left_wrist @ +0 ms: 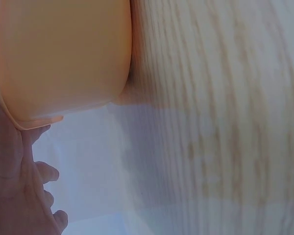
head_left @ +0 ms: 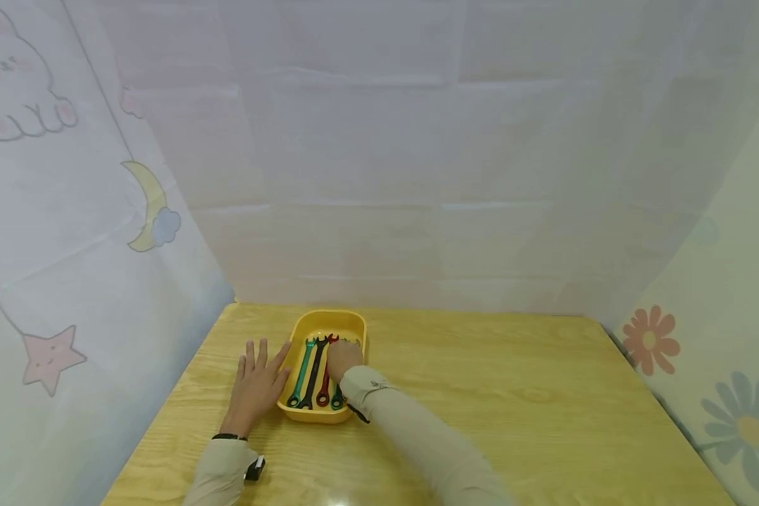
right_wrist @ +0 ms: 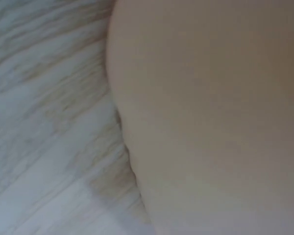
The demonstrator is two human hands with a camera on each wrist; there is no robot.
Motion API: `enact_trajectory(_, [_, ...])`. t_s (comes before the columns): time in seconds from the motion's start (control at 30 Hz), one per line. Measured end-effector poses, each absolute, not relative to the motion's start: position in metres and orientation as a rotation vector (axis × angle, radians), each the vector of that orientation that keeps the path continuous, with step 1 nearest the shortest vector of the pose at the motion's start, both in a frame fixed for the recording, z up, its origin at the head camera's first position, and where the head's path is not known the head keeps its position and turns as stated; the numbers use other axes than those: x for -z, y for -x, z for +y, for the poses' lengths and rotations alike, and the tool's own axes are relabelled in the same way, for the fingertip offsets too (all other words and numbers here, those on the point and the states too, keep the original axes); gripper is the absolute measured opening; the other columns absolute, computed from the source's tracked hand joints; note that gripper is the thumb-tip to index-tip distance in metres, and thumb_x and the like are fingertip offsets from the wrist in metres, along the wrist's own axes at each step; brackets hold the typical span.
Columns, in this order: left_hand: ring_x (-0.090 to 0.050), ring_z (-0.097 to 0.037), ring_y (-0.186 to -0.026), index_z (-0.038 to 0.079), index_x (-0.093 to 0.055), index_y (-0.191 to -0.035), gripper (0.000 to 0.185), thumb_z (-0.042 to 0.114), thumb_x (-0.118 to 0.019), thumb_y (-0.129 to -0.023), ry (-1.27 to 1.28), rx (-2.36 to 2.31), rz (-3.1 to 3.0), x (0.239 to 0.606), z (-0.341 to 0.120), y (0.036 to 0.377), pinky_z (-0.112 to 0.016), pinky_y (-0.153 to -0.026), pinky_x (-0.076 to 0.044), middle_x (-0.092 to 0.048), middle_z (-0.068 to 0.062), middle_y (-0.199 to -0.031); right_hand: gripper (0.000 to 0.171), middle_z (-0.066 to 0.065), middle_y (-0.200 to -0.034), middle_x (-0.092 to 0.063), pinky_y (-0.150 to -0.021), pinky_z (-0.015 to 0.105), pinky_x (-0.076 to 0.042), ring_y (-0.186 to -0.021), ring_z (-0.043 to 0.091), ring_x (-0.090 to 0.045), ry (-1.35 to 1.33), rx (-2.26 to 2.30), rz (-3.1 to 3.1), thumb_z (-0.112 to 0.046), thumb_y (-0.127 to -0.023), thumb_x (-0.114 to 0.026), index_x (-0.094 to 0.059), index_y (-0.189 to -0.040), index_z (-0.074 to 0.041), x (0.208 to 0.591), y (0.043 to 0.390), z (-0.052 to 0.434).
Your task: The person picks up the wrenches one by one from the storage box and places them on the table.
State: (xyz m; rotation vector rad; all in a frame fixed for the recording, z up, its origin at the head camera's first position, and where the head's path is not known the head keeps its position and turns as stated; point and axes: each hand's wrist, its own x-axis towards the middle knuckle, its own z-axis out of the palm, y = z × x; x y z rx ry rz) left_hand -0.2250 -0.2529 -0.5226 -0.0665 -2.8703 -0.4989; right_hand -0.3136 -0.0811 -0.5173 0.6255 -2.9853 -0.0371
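Observation:
A yellow tray (head_left: 316, 416) holds several combination wrenches in a row: a green wrench (head_left: 302, 372), a black wrench (head_left: 314, 372), a red wrench (head_left: 323, 386) and, at the right, another green wrench (head_left: 336, 401). My right hand (head_left: 344, 359) reaches into the tray with curled fingers, gripping that right-hand green wrench; the fingertips are hidden beneath the hand. With fingers spread, my left hand (head_left: 256, 385) lies along the tray's left side, thumb and index finger at the rim. The left wrist view shows the tray's outer wall (left_wrist: 63, 54) beside the hand (left_wrist: 10, 181).
The tray stands on a wood-grain table (head_left: 481, 393), toward its far left. A pale hanging sheet (head_left: 405, 176) rises behind the back edge, with printed sheets on both sides. The tray's wall (right_wrist: 210, 112) fills most of the right wrist view.

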Motion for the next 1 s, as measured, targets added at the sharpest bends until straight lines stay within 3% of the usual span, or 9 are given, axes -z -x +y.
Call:
enact_trajectory(0.23, [-0.003, -0.056, -0.146, 0.016, -0.037, -0.156, 0.053, 0.032, -0.047, -0.106, 0.079, 0.510, -2.872, 0.5246, -0.2510, 0.2266, -0.068, -0.115, -0.010, -0.018, -0.035, -0.158, 0.033, 0.017, -0.112, -0.068, -0.072, 0.032, -0.060, -0.075, 0.022, -0.070, -0.508, 0.070, -3.025, -0.024, -0.099, -0.063, -0.070, -0.117, 0.002, 0.5269, 0.3180, -0.0840])
enact_trajectory(0.5, [-0.002, -0.056, -0.146, 0.014, -0.038, -0.156, 0.053, 0.030, -0.048, -0.106, 0.078, 0.528, -2.870, 0.5219, -0.2522, 0.2260, -0.068, -0.116, -0.008, -0.017, -0.036, -0.158, 0.036, 0.020, -0.121, -0.065, -0.074, 0.030, -0.060, -0.076, 0.020, -0.071, -0.570, 0.147, -3.043, -0.025, -0.101, -0.060, -0.069, -0.121, 0.003, 0.5217, 0.3190, -0.0848])
enact_trajectory(0.7, [-0.001, -0.056, -0.147, 0.015, -0.038, -0.156, 0.053, 0.028, -0.048, -0.106, 0.077, 0.540, -2.872, 0.5198, -0.2511, 0.2261, -0.068, -0.116, -0.008, -0.014, -0.035, -0.159, 0.041, 0.023, -0.122, -0.064, -0.062, 0.027, -0.060, -0.070, 0.020, -0.071, -0.521, 0.075, -3.097, -0.025, -0.101, -0.059, -0.064, -0.124, 0.009, 0.5191, 0.3209, -0.0841])
enact_trajectory(1.0, [0.002, -0.055, -0.146, 0.014, -0.037, -0.156, 0.053, 0.028, -0.048, -0.106, 0.083, 0.547, -2.873, 0.5211, -0.2501, 0.2243, -0.069, -0.116, -0.007, -0.012, -0.035, -0.159, 0.045, 0.024, -0.121, -0.064, -0.058, 0.028, -0.059, -0.065, 0.019, -0.069, -0.517, 0.008, -3.129, -0.024, -0.100, -0.061, -0.059, -0.128, 0.011, 0.5227, 0.3195, -0.0840])
